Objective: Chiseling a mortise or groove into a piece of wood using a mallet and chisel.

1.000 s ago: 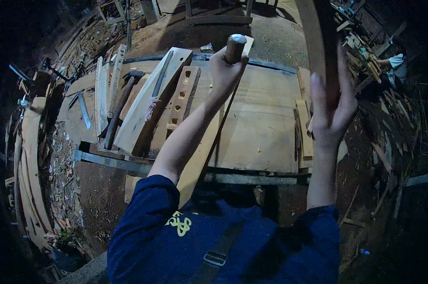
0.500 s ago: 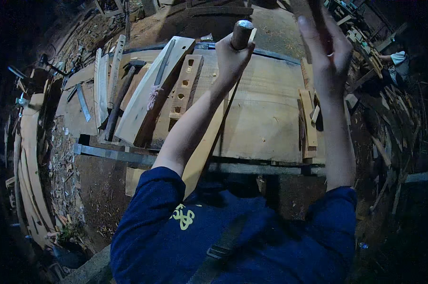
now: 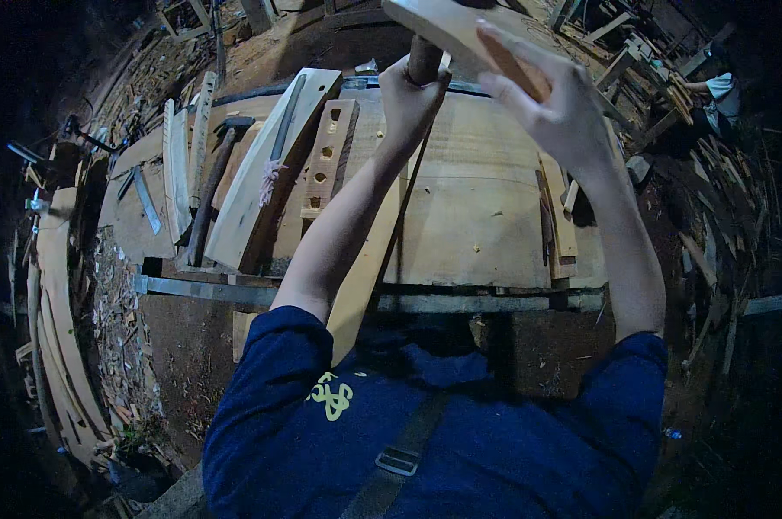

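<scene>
1. from my end, i see the left hand (image 3: 412,93) wrapped round a dark round handle (image 3: 424,60), its fingers pressed together; if that grip slackens, i judge the handle could tip.
2. the right hand (image 3: 568,112) has thumb and fingers parted around a wooden bat (image 3: 438,24); i cannot tell how firmly they pinch. a loose hold could let the bat twist.
3. the bat crosses over the handle's top and hides it, so i cannot tell whether they touch. an off-centre knock could glance onto the left hand, just below.
4. the handle rises over the far part of a narrow pale board (image 3: 366,268); its lower end is hidden from me. if nothing pins that board, i worry it could skid on the workbench (image 3: 473,233).
5. farther left, a thin rod (image 3: 289,112) rests on a pale beam (image 3: 248,203), beyond the holed block (image 3: 323,166); strong jolts could roll it off.
</scene>
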The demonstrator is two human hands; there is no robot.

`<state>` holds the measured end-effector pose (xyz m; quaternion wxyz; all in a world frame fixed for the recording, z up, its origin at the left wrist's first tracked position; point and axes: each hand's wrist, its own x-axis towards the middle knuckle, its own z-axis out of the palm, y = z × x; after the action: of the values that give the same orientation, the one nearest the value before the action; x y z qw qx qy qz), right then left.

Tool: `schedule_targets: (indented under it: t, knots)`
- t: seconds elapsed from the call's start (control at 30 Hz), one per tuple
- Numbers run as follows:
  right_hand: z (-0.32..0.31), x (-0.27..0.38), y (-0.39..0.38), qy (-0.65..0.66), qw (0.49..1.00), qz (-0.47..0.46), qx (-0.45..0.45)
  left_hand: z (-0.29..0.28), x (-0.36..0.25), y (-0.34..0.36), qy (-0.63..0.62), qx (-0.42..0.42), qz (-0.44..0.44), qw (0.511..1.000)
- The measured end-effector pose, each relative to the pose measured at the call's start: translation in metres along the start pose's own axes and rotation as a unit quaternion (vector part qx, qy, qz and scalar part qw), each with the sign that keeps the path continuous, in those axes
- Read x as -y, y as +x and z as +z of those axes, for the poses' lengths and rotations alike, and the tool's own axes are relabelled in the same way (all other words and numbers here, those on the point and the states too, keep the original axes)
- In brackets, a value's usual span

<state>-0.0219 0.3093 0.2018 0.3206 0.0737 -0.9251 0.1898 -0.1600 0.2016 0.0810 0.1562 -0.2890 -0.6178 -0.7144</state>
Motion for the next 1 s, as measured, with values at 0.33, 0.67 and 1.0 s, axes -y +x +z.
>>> schedule_targets:
  t: [0.33,0.67,1.0]
  knots:
    - [-0.003,0.005,0.006,0.031,0.996,0.061,0.061,0.003,0.007,0.008,-0.025,0.021,-0.033,0.999]
    - [-0.004,-0.010,0.004,0.064,0.995,0.061,0.051,0.006,0.009,0.010,0.004,0.024,-0.006,1.000]
    - [-0.004,-0.012,0.017,0.048,0.990,0.057,0.116,0.008,0.007,0.008,-0.006,0.016,-0.024,1.000]
